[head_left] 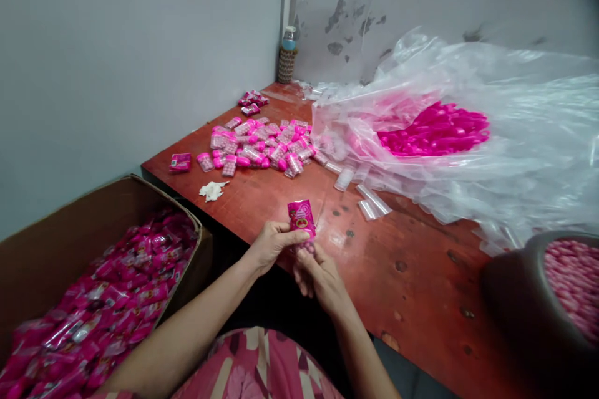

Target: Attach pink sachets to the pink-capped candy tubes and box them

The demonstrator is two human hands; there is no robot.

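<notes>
Over the front edge of the table, my left hand (pixel 274 243) pinches a shiny pink printed sachet (pixel 302 215) between thumb and fingers. My right hand (pixel 321 277) is closed at the sachet's lower end. Light pink balls of a small candy container (pixel 306 248) show there, partly hidden by my fingers. Beyond my hands lies a pile of clear candy containers (pixel 262 143) with bright pink caps and pale pink balls inside. One flat pink sachet (pixel 180 163) rests left of the pile, and a few more sachets (pixel 253 100) lie behind it.
A cardboard box (pixel 199 230) of packed pink sachets stands at left. On the red table (pixel 355 268) are crumpled white tissue (pixel 213 191), clear tubes (pixel 374 202) and a big plastic bag (pixel 528 162) of pink caps. A dark tub (pixel 510 287) of pink balls stands at right.
</notes>
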